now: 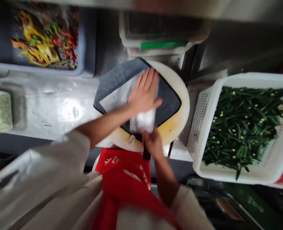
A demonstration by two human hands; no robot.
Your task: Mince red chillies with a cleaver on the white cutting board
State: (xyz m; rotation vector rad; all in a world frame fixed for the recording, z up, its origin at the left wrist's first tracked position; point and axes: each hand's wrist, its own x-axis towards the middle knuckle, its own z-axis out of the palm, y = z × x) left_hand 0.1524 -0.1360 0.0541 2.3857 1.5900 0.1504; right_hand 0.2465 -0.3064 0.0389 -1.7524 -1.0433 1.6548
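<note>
A grey cloth [169, 99] with a dark edge lies spread over a round, pale, yellow-stained chopping board [183, 86]. On the cloth rests a cleaver [143, 121] with a wide shiny blade, pointing away from me. My right hand [153, 142] is closed around its dark handle near the board's front edge. My left hand [145, 92] lies flat across the blade, fingers stretched out and thumb apart. Beside it a pale, whitish patch [116, 94] shows on the cloth; blur hides whether it is part of the cloth or a separate sheet.
A white perforated basket [197, 124] of green chillies [239, 127] stands right. At back left is a bluish tray [81, 57] with cut peppers [46, 52]. Behind the board sits a lidded container [165, 28]. Another basket [1, 110] is at the left edge of the metal counter [47, 105].
</note>
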